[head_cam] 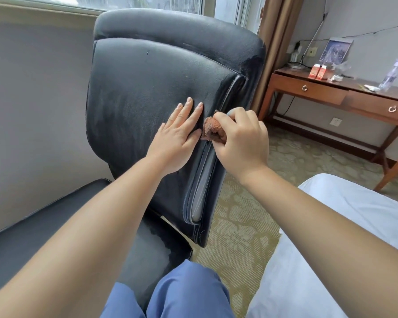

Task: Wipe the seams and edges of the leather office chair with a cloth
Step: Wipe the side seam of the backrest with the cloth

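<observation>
A black leather office chair (147, 83) fills the middle of the view, its padded backrest facing me and its seat low at the left. My left hand (178, 136) presses flat on the backrest cushion with straight fingers, beside the right-hand seam. My right hand (241, 138) grips a bunched reddish-brown cloth (213, 129) and holds it against that seam, where the cushion meets the chair's side edge. Below the cloth the seam gapes and shows a pale grey lining. Most of the cloth is hidden inside my fist.
A wooden desk (331, 90) with drawers, small red boxes and a plastic bottle stands at the right wall. A white bed (331, 249) lies at the lower right. Patterned carpet runs between chair and bed. A grey wall and a window are behind the chair. My blue-trousered knees are below.
</observation>
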